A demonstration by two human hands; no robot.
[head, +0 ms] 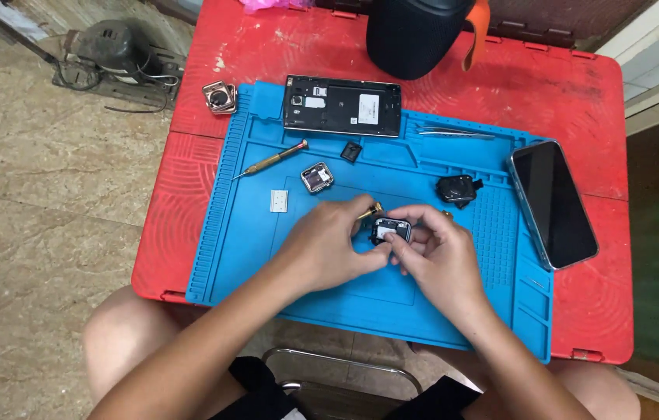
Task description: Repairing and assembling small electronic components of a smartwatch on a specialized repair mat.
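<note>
small square watch body [392,230] | black, silver rim | face-up | mid blue mat, w/ fingers round it

Both bare forearms reach forward from the bottom edge of the view and angle inward, so the wrists converge near the centre. The left hand [328,245] lies palm down with its knuckles up, fingers curled and its fingertips pinched together at its right side. The right hand [437,250] faces it with the wrist bent slightly, fingers bowed over and thumb tucked toward the left hand, so the fingertips of the two hands meet; bare knees show below the arms on either side.
</note>
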